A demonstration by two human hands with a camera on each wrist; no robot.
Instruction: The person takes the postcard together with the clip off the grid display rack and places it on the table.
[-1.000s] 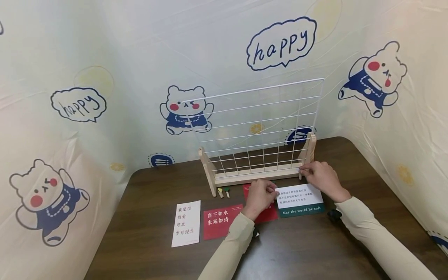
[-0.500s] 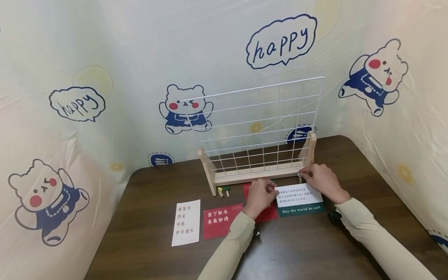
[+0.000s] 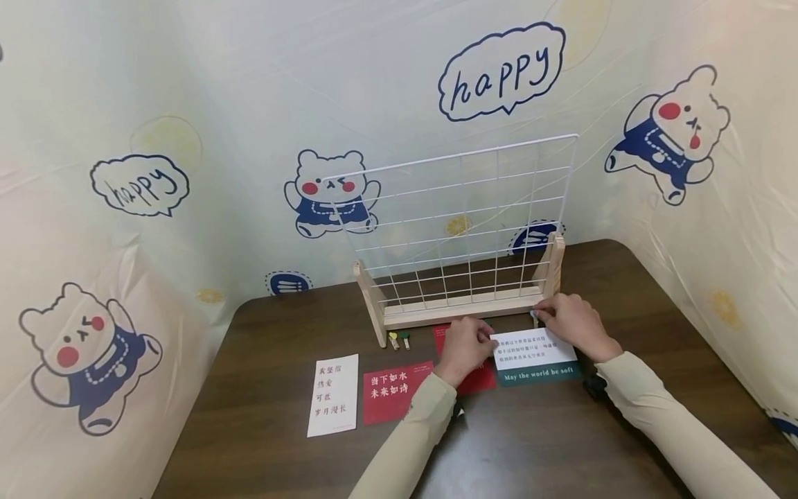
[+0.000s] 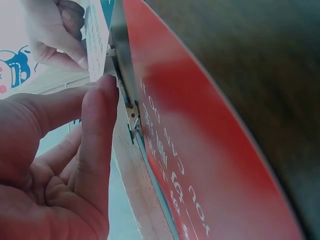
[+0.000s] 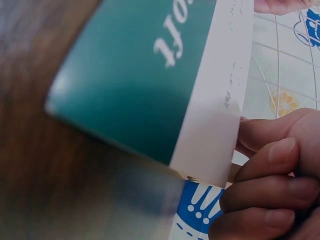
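In the head view a white-and-green card (image 3: pixel 536 355) printed "May the world be soft" lies in front of the rack. My left hand (image 3: pixel 464 348) pinches its upper left corner between thumb and finger; the left wrist view shows these fingertips (image 4: pixel 106 85) at the card's edge. At the card's upper right, my right hand (image 3: pixel 575 326) pinches a small wooden clip (image 3: pixel 534 318) with a pale blue top. The right wrist view shows the green part (image 5: pixel 135 75) of the card, with the clip mostly hidden by my fingers. Under my left hand lies a red card (image 3: pixel 479 380), partly covered.
A white wire grid rack (image 3: pixel 461 229) on a wooden base (image 3: pixel 461 310) stands behind the cards. Two clips, one yellow-topped (image 3: pixel 393 339) and one green-topped (image 3: pixel 405 339), lie left of my left hand. Another red card (image 3: pixel 389 398) and a white card (image 3: pixel 333 395) lie further left.
My right hand has shifted very slightly down with the clip, now a little closer to the card. The left hand and the card stay practically in place.
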